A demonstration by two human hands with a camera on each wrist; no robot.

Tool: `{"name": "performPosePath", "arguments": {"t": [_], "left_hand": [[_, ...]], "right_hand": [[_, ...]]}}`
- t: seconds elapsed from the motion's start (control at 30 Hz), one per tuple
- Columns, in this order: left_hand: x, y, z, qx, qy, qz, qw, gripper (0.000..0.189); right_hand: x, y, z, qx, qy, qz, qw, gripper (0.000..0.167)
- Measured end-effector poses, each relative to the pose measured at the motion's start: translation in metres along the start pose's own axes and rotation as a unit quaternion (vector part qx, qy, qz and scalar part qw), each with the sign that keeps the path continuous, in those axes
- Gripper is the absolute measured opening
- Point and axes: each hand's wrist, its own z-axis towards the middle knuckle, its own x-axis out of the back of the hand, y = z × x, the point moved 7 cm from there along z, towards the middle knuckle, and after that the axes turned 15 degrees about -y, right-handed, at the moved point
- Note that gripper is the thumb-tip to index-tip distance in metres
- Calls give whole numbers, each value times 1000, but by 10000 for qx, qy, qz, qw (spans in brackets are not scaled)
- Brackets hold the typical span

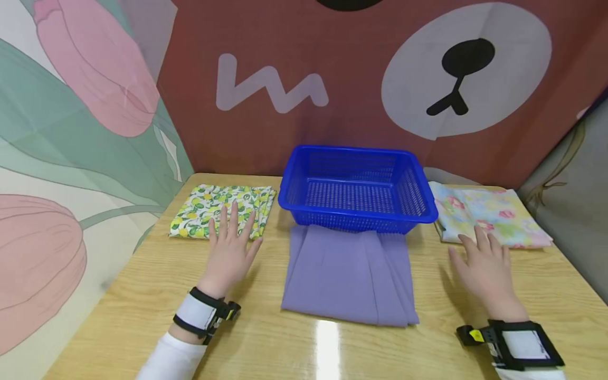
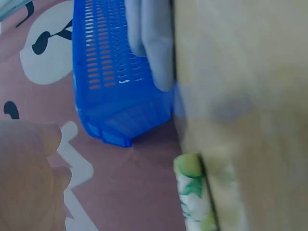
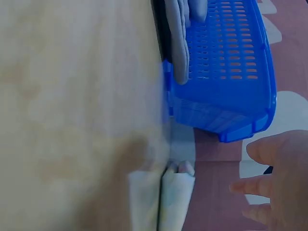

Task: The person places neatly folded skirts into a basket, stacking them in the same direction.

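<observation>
With fingers spread, my left hand (image 1: 229, 258) hovers at the near edge of a folded lemon-print cloth (image 1: 199, 208); whether the fingertips touch it cannot be told. My right hand (image 1: 489, 272) is held out over the table near a folded pastel floral cloth (image 1: 503, 214), its fingers slightly bent and nothing in them. Between the hands lies a folded purple cloth (image 1: 347, 274), its far edge against the front of a blue plastic basket (image 1: 358, 215). The basket has perforated sides and holds nothing. Both wrist views show the basket (image 2: 120, 103) and part of each hand.
A light wooden table (image 1: 133, 311) carries everything. Behind it hangs a brown backdrop (image 1: 266, 137) with a bear face, and to the left a flower-print one (image 1: 109, 174). Grey fabric (image 1: 579, 211) borders the right edge.
</observation>
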Motion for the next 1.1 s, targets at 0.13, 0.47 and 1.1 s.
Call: {"name": "performPosePath", "arguments": {"t": [0.13, 0.47, 1.1], "left_hand": [[6, 9, 7, -78, -85, 20, 9999, 63], [6, 33, 20, -292, -240, 88, 9992, 64], [-54, 70, 25, -708, -2115, -748, 9719, 67]], "right_hand": [[5, -5, 2, 97, 65, -76, 9999, 52], [15, -25, 5, 203, -85, -194, 9996, 53], [-30, -58, 3, 823, -1683, 103, 9822, 56]]}}
